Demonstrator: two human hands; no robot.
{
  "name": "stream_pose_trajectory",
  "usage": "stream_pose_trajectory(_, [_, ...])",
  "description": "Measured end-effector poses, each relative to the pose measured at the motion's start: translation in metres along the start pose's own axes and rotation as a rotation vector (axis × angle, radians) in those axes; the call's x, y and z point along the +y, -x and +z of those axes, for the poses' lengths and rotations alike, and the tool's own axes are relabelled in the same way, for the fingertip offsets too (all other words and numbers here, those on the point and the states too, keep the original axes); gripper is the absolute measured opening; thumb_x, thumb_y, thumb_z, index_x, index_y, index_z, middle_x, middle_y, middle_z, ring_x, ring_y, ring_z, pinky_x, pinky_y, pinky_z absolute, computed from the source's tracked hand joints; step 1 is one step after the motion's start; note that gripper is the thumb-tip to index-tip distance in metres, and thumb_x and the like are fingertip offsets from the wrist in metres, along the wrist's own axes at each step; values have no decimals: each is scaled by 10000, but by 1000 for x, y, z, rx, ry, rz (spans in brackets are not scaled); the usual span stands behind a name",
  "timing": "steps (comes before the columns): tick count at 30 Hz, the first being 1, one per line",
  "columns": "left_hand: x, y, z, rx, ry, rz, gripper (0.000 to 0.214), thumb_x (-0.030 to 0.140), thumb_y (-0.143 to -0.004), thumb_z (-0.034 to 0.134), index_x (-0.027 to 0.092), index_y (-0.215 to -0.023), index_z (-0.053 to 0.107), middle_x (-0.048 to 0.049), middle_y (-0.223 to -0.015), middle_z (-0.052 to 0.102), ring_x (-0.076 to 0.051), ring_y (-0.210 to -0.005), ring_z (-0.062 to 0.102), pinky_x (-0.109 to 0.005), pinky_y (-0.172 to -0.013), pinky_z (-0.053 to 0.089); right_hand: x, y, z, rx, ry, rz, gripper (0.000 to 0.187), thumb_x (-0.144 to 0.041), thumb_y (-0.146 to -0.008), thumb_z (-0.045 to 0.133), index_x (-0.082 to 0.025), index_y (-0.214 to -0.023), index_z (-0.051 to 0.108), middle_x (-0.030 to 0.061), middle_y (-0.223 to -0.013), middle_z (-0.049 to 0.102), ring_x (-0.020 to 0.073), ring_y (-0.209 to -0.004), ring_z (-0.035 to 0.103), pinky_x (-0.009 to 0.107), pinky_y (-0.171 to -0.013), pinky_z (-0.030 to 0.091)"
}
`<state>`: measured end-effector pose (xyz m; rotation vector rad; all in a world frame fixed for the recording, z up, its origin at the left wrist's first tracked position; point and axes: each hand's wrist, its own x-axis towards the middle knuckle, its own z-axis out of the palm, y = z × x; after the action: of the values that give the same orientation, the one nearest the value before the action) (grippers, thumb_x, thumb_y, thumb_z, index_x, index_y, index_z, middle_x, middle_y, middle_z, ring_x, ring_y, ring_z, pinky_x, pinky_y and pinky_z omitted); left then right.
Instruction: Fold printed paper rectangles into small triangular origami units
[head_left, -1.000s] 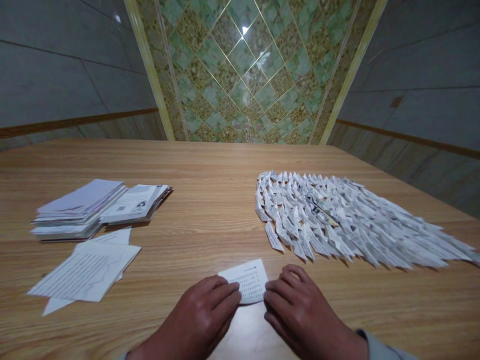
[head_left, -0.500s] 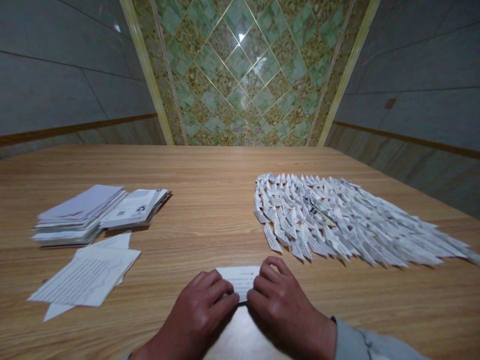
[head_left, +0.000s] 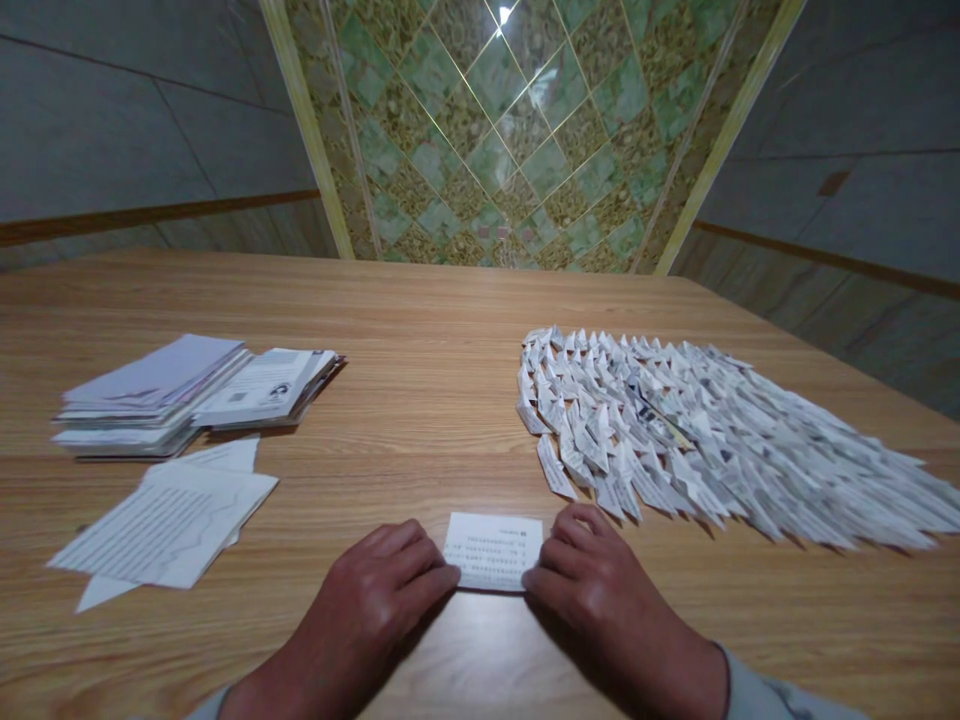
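Note:
A small folded sheet of printed paper [head_left: 495, 552] lies on the table right in front of me, its near edge a straight fold. My left hand [head_left: 382, 580] has its curled fingers and thumb at the sheet's left near corner. At the right near corner, my right hand [head_left: 592, 570] pinches the paper in the same way, fingers bent. The fingertips under and behind the paper are partly hidden. Printed lines show on the upper face of the folded paper.
Many small folded paper boats [head_left: 637, 420] stand in close rows on the right. A thick stack of papers [head_left: 157, 380] and a thinner stack of printed sheets [head_left: 262, 388] lie on the left. Loose sheets [head_left: 165, 525] overlap nearer me. A tiled wall [head_left: 495, 150] rises behind the wooden table [head_left: 420, 330].
My hands have moved apart along the near fold to the corners, so more of the folded paper shows. The camera view has tilted down slightly.

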<state>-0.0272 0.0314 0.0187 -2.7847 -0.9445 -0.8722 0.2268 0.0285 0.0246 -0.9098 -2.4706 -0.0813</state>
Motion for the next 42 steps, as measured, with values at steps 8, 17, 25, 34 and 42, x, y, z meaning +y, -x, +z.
stream_pose_trajectory(8, [-2,5,-7,33,118,-72,186,86,-974,502,153,-1029,667,-56,-778,664,-181,-685,548,-281,-597,432,4,1,-12,-19,-147,105,41,-203,-958,640,-199,-936,675,8,-751,613,188,-757,472,330,-722,325])
stream_pose_trajectory(17, [22,1,-2,88,64,49,156,79,-919,543,160,-934,676,-26,-656,608,-185,-649,535,-329,-650,477,-23,0,-1,66,-58,164,98,-310,-903,667,-213,-921,672,29,-816,532,221,-794,434,367,-783,318])
stream_pose_trajectory(25, [29,5,5,95,3,55,177,60,-877,538,167,-890,678,-13,-615,583,-171,-577,499,-296,-534,396,-34,-2,3,280,63,163,110,-235,-953,586,-238,-993,689,55,-889,605,220,-846,489,411,-924,329])
stream_pose_trajectory(34, [34,8,15,92,42,60,213,51,-893,496,203,-796,610,22,-556,529,-158,-506,442,-305,-483,300,-34,0,21,112,1,34,248,-189,-969,561,-197,-721,562,-7,-667,539,170,-677,458,350,-759,317])
stream_pose_trajectory(42, [23,2,7,-22,226,-28,132,161,-906,567,172,-1038,576,-72,-911,708,-214,-767,617,-330,-705,485,-26,1,15,96,-36,118,304,-196,-1033,437,-198,-769,587,17,-705,574,190,-718,462,370,-785,325])
